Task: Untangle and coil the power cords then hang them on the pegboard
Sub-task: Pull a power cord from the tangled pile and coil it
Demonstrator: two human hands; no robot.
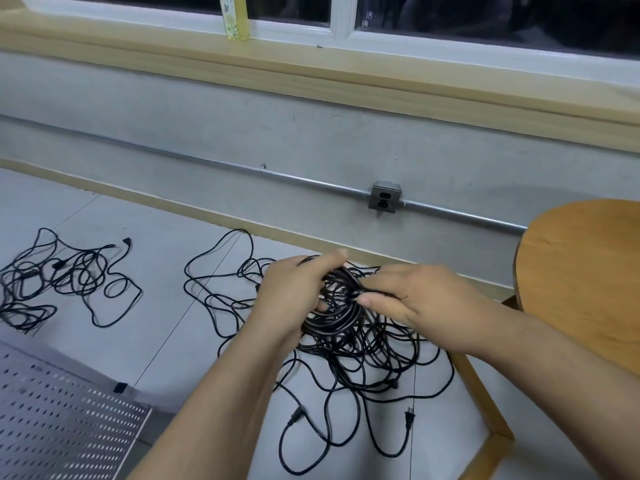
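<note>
A coil of black power cord (332, 320) hangs between my two hands above the floor. My left hand (294, 292) grips the coil's left side, fingers wrapped over its top. My right hand (408, 296) pinches a cord end against the coil from the right. Beneath them a big tangle of black cords (367, 355) spreads on the grey floor, with two plugs (409, 418) lying at its near edge. A second, smaller tangle (65, 275) lies at the far left. A white metal pegboard (59, 420) lies at the bottom left.
A round wooden tabletop (588, 271) stands at the right, with its wooden frame (485, 400) reaching down to the floor. The grey wall carries a metal conduit and an outlet box (386, 198). A window sill with a yellow bottle (235, 19) runs above.
</note>
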